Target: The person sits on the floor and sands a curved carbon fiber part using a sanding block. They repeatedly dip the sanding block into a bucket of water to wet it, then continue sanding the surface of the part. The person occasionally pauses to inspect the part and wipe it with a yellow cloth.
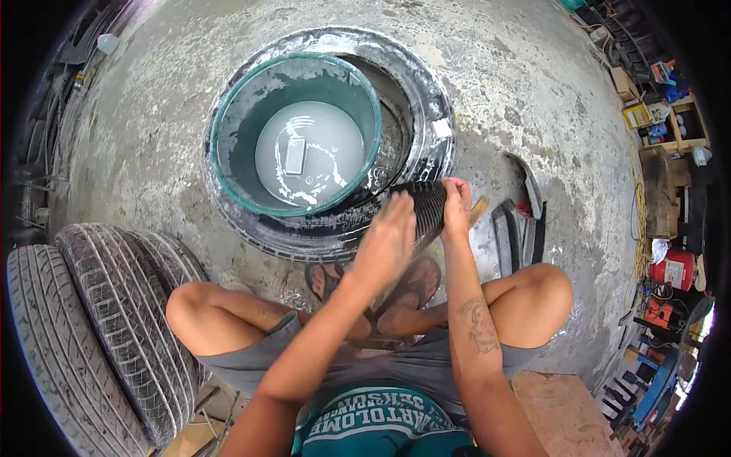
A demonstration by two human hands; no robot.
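Note:
A black ribbed piece (428, 207), which looks like rubber, is held tilted in front of me above the near rim of a flat-lying tyre (438, 99). My right hand (457, 207) grips its right edge, thumb and fingers closed on it. My left hand (387, 240) is blurred by motion; its fingers stretch out over the left part of the piece, and the palm side is hidden. Within the tyre's ring, a green tub (222, 156) leans to the left. It holds cloudy water (335, 145) and a pale rectangular block (295, 156).
Several tyres (106, 297) stand upright at my left. Dark curved strips (506, 232) lie on the wet concrete floor near my right knee. A small white square (442, 128) rests on the tyre. Along the right wall are a red container (674, 271), a wooden shelf (689, 126) and tools.

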